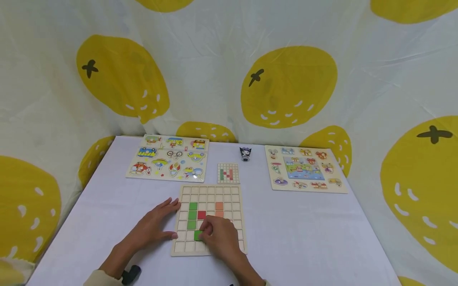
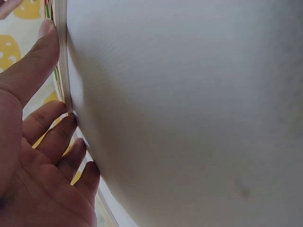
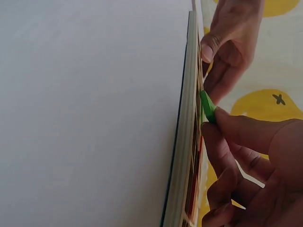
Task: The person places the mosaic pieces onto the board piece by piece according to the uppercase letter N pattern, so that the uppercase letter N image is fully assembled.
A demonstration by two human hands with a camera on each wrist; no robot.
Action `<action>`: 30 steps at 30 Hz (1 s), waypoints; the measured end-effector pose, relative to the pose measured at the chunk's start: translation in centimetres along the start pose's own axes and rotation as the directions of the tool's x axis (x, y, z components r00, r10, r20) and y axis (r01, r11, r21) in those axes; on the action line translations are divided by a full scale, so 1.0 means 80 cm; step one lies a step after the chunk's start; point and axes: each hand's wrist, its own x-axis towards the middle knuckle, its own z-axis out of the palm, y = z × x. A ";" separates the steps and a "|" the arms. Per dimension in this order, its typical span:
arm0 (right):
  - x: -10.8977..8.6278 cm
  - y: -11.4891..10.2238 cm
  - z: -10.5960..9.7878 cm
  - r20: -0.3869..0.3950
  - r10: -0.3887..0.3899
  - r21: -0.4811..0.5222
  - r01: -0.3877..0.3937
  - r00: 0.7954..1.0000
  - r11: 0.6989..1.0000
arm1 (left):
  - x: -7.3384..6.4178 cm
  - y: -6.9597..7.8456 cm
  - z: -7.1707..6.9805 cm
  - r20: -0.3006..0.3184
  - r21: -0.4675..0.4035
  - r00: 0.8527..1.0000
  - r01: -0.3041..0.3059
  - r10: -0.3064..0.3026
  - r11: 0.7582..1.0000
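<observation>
A wooden grid board (image 1: 189, 246) lies on the white table. Three green tiles (image 1: 192, 215) stand in a column at its left, with a red tile (image 1: 202, 215) beside them and orange tiles (image 1: 219, 205) farther right. My right hand (image 1: 222, 237) pinches a green square tile (image 1: 198, 235) between thumb and fingertips over the lower part of the grid. In the right wrist view this tile (image 3: 207, 107) is tilted against the board's face. My left hand (image 1: 153, 225) rests at the board's left edge, fingers and thumb spread along it. Part of the grid is hidden under my right hand.
A small pattern card (image 1: 235, 167) lies just behind the board. Behind it stands a small black-and-white figurine (image 1: 245, 154). A vehicle puzzle board (image 1: 168, 174) is at the back left, another picture puzzle (image 1: 279, 172) at the back right. A lemon-print cloth (image 1: 211, 79) hangs behind the table.
</observation>
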 end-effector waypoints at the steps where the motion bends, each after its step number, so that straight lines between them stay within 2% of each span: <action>1: 0.001 -0.001 0.003 -0.003 -0.001 -0.008 0.001 1.000 1.000 | 0.000 0.000 0.000 0.000 0.001 1.000 -0.002 0.002 1.000; 15: 0.011 -0.019 0.020 -0.028 -0.001 -0.120 -0.002 1.000 0.993 | 0.003 0.002 0.003 0.004 0.009 1.000 0.006 -0.006 1.000; 19: 0.014 -0.020 0.022 -0.008 -0.004 -0.131 0.003 1.000 0.991 | 0.004 0.004 0.003 -0.007 0.003 1.000 -0.001 0.001 1.000; 24: 0.015 -0.017 0.022 0.007 0.012 -0.137 -0.010 1.000 0.990 | 0.005 0.006 0.004 -0.024 0.006 0.999 -0.039 0.040 0.999; 30: 0.013 -0.016 0.020 0.013 0.004 -0.117 -0.002 1.000 0.993 | 0.006 0.006 0.004 -0.023 0.017 0.999 -0.034 0.034 0.999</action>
